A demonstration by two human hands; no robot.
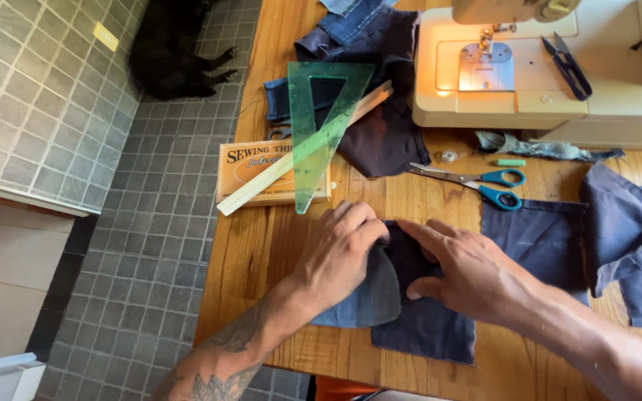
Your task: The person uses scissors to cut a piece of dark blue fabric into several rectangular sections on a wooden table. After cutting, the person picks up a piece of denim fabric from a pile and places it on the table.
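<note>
My left hand (338, 251) lies flat on a lighter blue-grey rounded fabric piece (369, 297), fingers pressing its upper edge. My right hand (464, 273) rests beside it on a dark navy fabric piece (429, 327), fingers spread and pointing left, thumb tucked below. The two fabric pieces overlap on the wooden table (261, 245) near its front edge. The fingertips of both hands almost meet over the cloth.
Blue-handled scissors (484, 183) lie just beyond my hands. A green transparent set square (315, 126) and a wooden ruler (291, 160) rest on an orange thread box (243, 167). A cream sewing machine (514, 82) with thread snips (568, 65) stands at the back. More dark cloth (633, 238) spreads right. A black animal (169, 48) lies on the tiled floor.
</note>
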